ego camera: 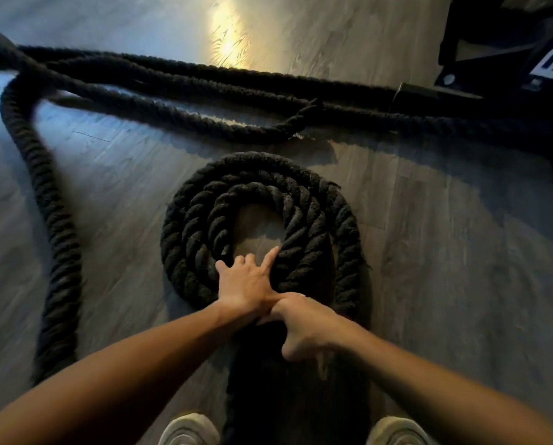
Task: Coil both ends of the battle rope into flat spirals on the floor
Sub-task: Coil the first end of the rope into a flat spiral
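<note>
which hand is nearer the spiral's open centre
Left. The left hand on the rope spiral's inner turns, one finger at its centre; right hand farther back at the outer turn.

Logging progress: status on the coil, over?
Left hand grips spiral, near edge. Right hand grips outer turn. Loose rope lies beyond, uncoiled.

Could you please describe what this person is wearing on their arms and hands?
Both forearms are bare; no sleeves reach into view. The left hand and right hand wear no gloves, and no watch, band or ring shows in this dim light.
</note>
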Demonstrator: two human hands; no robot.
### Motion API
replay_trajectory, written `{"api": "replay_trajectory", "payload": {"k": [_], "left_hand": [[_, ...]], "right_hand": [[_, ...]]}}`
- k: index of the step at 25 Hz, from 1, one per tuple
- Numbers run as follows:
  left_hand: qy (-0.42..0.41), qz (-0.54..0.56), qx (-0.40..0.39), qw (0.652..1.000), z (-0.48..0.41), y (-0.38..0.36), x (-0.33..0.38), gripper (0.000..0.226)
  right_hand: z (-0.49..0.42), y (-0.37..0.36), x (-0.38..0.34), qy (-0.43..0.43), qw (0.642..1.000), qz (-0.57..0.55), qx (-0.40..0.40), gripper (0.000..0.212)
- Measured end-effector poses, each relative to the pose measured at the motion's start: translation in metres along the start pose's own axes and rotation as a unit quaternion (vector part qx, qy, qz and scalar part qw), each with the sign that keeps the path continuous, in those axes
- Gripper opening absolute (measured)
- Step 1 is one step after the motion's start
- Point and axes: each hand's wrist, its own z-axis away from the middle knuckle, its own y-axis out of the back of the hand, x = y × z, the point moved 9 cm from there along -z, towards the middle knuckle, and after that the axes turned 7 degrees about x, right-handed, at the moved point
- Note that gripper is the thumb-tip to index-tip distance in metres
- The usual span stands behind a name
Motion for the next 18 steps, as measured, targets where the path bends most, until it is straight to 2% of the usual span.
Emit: {"api": "replay_trajectory", "payload": {"k": [2, 3, 5, 7, 8, 9, 11, 13, 15, 16, 18], "left_hand": [[-0.002, 0.034, -0.011, 0.999, -0.003, 0.005, -0.001, 0.120], [-0.030, 0.046, 0.007, 0.998, -0.006, 0.014, -0.009, 0.117], [-0.160, 0.042, 0.044, 0.985, -0.002, 0.030, -0.031, 0.106], [-0.327, -0.062, 0.029, 0.943, 0.013, 0.030, -0.053, 0.109], [-0.366, -0.116, 0.002, 0.923, 0.016, 0.022, -0.066, 0.113], [-0.370, -0.149, -0.023, 0.917, 0.015, 0.014, -0.078, 0.114], [-0.331, -0.179, -0.036, 0.926, 0.010, 0.001, -0.091, 0.109], [-0.314, -0.207, -0.030, 0.926, 0.012, -0.008, -0.090, 0.104], [-0.308, -0.221, -0.024, 0.925, 0.018, -0.010, -0.077, 0.103], [-0.299, -0.210, -0.015, 0.931, 0.021, -0.007, -0.062, 0.104], [-0.265, -0.177, 0.022, 0.948, 0.026, 0.000, -0.020, 0.104]], "right_hand": [[0.016, 0.011, -0.003, 0.101, 0.990, -0.059, 0.084, 0.048], [0.024, 0.018, 0.001, 0.119, 0.981, -0.100, 0.114, 0.042], [0.028, 0.031, 0.012, 0.098, 0.963, -0.173, 0.183, 0.026], [0.023, 0.037, 0.019, 0.040, 0.949, -0.198, 0.243, 0.031], [0.018, 0.035, 0.022, -0.001, 0.951, -0.176, 0.253, 0.038], [0.012, 0.030, 0.027, -0.050, 0.959, -0.138, 0.242, 0.044], [0.002, 0.018, 0.042, -0.162, 0.971, -0.054, 0.170, 0.053], [0.000, 0.009, 0.056, -0.258, 0.963, -0.003, 0.084, 0.069], [-0.002, 0.014, 0.064, -0.282, 0.958, 0.022, 0.040, 0.089], [-0.002, 0.025, 0.068, -0.286, 0.957, 0.035, 0.030, 0.092], [0.001, 0.052, 0.084, -0.313, 0.946, 0.083, 0.007, 0.084]]}}
